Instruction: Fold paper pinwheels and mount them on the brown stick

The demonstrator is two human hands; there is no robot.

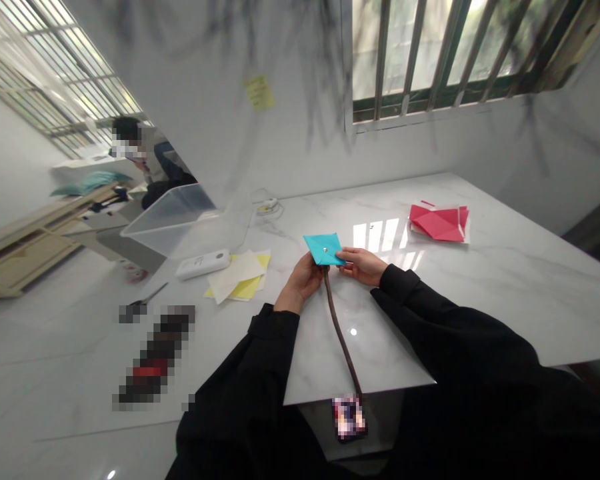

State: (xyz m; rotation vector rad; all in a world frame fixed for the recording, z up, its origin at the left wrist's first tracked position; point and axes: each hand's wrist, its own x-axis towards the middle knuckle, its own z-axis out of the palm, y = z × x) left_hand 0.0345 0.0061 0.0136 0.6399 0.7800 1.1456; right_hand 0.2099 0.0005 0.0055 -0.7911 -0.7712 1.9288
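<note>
Between my two hands is a bright blue folded paper (320,249), roughly square, with a small shiny pin or bead at its middle. My left hand (305,279) is closed at its lower left corner, with the fingers partly hidden beneath. On the opposite side, my right hand (363,265) pinches the paper's right edge between thumb and fingers. A thin brown stick (339,330) runs from under the paper down toward the table's front edge. Whether the left fingers also grip the stick's top, I cannot tell.
White and yellow paper sheets (240,277) lie left of my hands, beside a white oblong device (203,264) and scissors (153,293). A clear plastic bin (180,220) stands behind them. Red folded paper (440,222) rests at right. A person (153,157) sits far left.
</note>
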